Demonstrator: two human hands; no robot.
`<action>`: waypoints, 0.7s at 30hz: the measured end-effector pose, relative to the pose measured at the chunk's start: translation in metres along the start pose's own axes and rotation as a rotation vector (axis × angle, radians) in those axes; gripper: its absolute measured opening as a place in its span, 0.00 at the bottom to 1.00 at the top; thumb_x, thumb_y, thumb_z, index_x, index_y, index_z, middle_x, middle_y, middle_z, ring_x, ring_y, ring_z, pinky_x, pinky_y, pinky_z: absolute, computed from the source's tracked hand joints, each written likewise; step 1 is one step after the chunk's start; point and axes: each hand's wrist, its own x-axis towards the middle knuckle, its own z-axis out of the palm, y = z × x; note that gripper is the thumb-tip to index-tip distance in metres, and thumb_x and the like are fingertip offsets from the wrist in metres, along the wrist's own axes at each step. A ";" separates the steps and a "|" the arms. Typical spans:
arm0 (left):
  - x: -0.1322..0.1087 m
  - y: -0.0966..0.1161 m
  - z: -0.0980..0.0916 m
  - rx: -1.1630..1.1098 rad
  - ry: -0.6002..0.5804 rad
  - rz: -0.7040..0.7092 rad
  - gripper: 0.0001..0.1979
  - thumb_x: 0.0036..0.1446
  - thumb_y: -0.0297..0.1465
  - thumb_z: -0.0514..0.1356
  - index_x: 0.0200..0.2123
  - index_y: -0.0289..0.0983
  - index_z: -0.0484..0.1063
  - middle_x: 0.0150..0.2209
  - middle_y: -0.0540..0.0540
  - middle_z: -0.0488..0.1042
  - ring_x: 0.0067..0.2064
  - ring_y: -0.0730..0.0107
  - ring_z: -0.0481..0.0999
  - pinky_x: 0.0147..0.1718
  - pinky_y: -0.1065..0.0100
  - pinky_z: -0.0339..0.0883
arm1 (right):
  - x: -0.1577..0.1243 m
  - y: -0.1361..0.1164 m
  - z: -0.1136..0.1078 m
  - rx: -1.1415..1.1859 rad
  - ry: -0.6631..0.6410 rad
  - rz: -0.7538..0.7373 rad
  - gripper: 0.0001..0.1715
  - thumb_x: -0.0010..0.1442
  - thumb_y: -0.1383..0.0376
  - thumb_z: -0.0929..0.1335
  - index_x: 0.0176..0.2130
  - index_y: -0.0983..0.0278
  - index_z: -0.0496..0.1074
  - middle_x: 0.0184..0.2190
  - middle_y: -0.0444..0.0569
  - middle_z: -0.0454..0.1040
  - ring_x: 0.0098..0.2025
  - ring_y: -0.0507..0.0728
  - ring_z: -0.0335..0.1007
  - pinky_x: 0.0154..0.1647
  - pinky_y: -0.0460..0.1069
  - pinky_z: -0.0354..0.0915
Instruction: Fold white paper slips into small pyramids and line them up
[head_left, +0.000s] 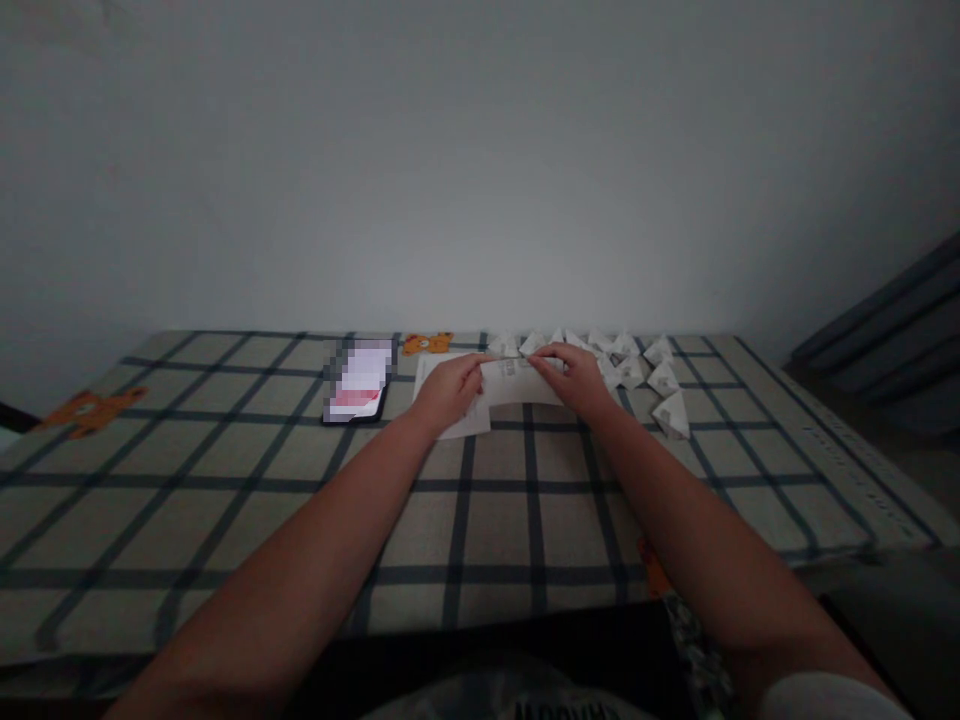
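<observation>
A sheet of white paper (pixel 525 385) with faint print is held by its far edge between my two hands, its near side curving slightly. My left hand (pixel 448 390) pinches the left end of that edge. Farther along it, my right hand (pixel 574 378) grips with thumb and fingers closed. Under my left hand lie more white paper sheets (pixel 469 422) on the cloth. Several small folded paper shapes (pixel 671 412), pointed at the top, stand in rows behind and to the right of my right hand, which partly hides some of them.
A phone (pixel 360 385) with a lit, pixelated screen lies left of the papers. The table is covered by a checked tablecloth (pixel 247 520) with orange bear figures (pixel 97 410). A plain wall (pixel 480 180) rises behind it. Grey fabric (pixel 892 330) hangs at the right.
</observation>
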 end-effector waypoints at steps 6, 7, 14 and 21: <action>-0.005 -0.001 0.002 -0.300 0.068 -0.007 0.16 0.61 0.32 0.49 0.47 0.37 0.73 0.32 0.48 0.75 0.33 0.69 0.73 0.33 0.68 0.64 | -0.001 -0.004 0.001 0.009 0.023 -0.012 0.11 0.58 0.59 0.68 0.34 0.64 0.76 0.33 0.49 0.79 0.36 0.55 0.74 0.35 0.48 0.66; -0.006 0.000 0.003 -0.309 0.065 -0.006 0.16 0.61 0.33 0.50 0.48 0.37 0.72 0.32 0.48 0.74 0.33 0.70 0.73 0.33 0.69 0.64 | 0.000 -0.005 0.000 0.008 0.029 -0.020 0.10 0.58 0.60 0.68 0.33 0.64 0.76 0.32 0.49 0.79 0.35 0.55 0.74 0.35 0.48 0.66; -0.003 0.008 0.006 -0.104 0.058 -0.040 0.13 0.59 0.41 0.56 0.32 0.37 0.71 0.23 0.52 0.67 0.26 0.72 0.66 0.27 0.71 0.57 | 0.002 -0.012 -0.006 0.015 0.113 -0.041 0.10 0.59 0.61 0.67 0.33 0.64 0.76 0.31 0.49 0.78 0.35 0.54 0.74 0.38 0.49 0.66; -0.002 0.007 0.001 -0.065 0.108 -0.019 0.16 0.59 0.38 0.55 0.22 0.37 0.63 0.20 0.54 0.61 0.24 0.74 0.61 0.25 0.70 0.51 | 0.000 -0.007 -0.002 0.004 0.050 0.004 0.11 0.59 0.60 0.67 0.35 0.64 0.76 0.34 0.50 0.79 0.36 0.55 0.73 0.38 0.50 0.66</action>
